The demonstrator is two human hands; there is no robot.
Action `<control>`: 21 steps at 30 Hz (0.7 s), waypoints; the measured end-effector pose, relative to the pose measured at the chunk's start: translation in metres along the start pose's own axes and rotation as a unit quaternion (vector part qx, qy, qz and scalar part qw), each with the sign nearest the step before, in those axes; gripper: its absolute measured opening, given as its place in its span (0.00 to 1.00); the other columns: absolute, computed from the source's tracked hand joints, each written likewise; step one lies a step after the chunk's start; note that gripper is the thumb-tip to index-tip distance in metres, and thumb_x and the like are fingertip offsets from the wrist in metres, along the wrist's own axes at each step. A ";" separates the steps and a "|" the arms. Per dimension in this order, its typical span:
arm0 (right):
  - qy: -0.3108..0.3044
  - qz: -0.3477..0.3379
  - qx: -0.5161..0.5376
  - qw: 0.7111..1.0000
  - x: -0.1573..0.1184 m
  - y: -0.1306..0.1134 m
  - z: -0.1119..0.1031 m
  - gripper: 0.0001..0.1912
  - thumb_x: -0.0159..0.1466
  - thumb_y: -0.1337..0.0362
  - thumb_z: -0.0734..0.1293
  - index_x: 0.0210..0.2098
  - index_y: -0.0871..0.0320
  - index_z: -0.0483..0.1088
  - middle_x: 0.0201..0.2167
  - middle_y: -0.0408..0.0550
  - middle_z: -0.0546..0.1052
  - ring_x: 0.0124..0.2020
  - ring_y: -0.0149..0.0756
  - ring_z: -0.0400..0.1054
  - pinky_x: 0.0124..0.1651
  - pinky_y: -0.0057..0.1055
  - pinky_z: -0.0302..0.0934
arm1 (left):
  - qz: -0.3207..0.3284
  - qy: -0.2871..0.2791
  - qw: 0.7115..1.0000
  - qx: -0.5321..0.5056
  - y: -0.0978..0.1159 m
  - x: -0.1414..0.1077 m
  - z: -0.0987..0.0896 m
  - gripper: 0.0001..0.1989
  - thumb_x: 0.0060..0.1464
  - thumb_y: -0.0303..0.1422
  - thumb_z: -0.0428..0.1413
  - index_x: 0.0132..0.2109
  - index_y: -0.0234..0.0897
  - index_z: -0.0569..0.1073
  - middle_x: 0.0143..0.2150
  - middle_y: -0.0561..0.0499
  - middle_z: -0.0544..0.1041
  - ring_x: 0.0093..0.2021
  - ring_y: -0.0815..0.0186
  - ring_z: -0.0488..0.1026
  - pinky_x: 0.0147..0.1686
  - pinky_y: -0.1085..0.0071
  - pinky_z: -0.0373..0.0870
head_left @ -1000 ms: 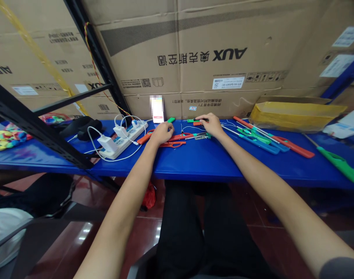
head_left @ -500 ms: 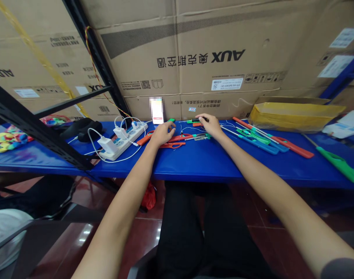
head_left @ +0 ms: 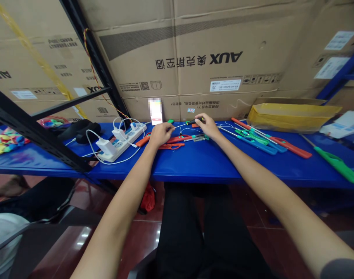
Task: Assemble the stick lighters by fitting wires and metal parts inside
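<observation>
My right hand (head_left: 205, 124) is closed round the dark handle of a screwdriver (head_left: 194, 121), whose thin shaft points left. My left hand (head_left: 162, 133) is by the tip of that shaft with its fingers pressed together; what they pinch, if anything, is too small to tell. Under and beside my left hand lie red lighter casings (head_left: 181, 138). Metal rods and small green parts (head_left: 200, 137) are just below my right hand. A lit phone (head_left: 156, 112) stands upright behind my left hand.
A white power strip (head_left: 121, 142) with plugs and cables is at the left, by a black metal post. Blue, red and green lighters (head_left: 293, 147) lie at the right. A yellow-taped box (head_left: 293, 116) is behind them. Cardboard boxes (head_left: 194, 35) wall the back.
The screwdriver has come to point across toward my left hand. My left hand's fingers have drawn together near its tip. The camera view has shifted slightly.
</observation>
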State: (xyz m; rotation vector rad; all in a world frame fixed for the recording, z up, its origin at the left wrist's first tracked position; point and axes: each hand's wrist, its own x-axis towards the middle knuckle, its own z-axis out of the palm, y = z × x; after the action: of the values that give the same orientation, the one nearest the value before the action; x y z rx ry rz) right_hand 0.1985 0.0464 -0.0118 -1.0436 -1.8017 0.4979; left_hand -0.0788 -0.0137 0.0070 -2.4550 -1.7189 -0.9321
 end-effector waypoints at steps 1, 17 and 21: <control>0.009 -0.002 0.004 1.000 0.000 0.000 0.000 0.08 0.71 0.59 0.69 0.49 0.51 0.75 0.53 0.53 0.83 0.54 0.48 0.78 0.61 0.47 0.71 | -0.004 -0.005 1.000 0.007 0.000 0.000 0.001 0.12 0.69 0.34 0.58 0.47 0.39 0.87 0.48 0.41 0.88 0.48 0.49 0.84 0.51 0.59 0.76; 0.096 0.007 -0.186 0.978 -0.005 -0.005 -0.015 0.11 0.69 0.55 0.72 0.46 0.50 0.70 0.36 0.52 0.79 0.40 0.50 0.75 0.43 0.45 0.67 | -0.074 0.024 0.996 0.047 -0.003 0.001 -0.002 0.12 0.72 0.33 0.55 0.50 0.39 0.84 0.49 0.41 0.87 0.50 0.49 0.83 0.49 0.61 0.74; 0.081 -0.009 -0.208 0.975 -0.004 0.001 -0.012 0.14 0.70 0.55 0.71 0.52 0.51 0.70 0.38 0.54 0.80 0.42 0.53 0.76 0.45 0.48 0.69 | -0.071 0.011 0.997 0.039 -0.002 0.001 0.000 0.11 0.71 0.32 0.56 0.48 0.39 0.85 0.48 0.41 0.88 0.49 0.48 0.83 0.48 0.61 0.74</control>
State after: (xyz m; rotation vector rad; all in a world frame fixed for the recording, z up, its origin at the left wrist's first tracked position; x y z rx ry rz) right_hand 0.2106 0.0423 -0.0089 -1.3069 -1.8055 0.0160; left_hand -0.0807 -0.0119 0.0068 -2.2907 -1.9054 -0.8805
